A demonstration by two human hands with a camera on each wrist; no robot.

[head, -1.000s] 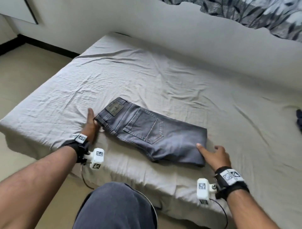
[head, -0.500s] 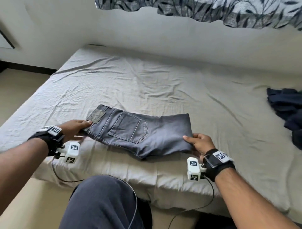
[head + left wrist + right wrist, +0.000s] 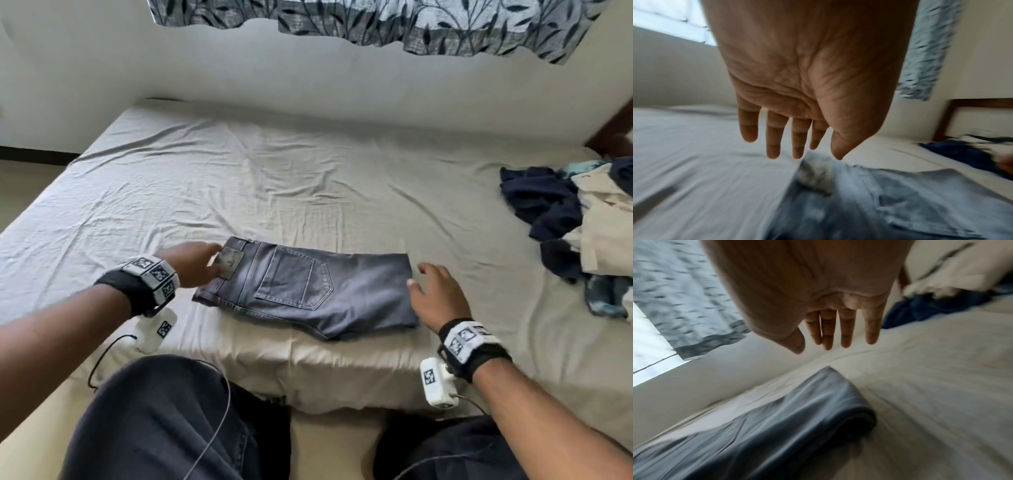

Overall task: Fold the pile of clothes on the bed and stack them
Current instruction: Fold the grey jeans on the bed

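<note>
Head view: folded jeans (image 3: pixel 308 291) lie long axis left-right between hands; left hand (image 3: pixel 191 263) at waistband, right hand (image 3: pixel 435 294) at fold; both spread, holding nothing.

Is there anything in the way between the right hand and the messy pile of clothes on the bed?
No. Only bare, wrinkled bed sheet lies between the right hand and the pile of clothes. The folded jeans sit on the hand's other side, out of that path.
</note>
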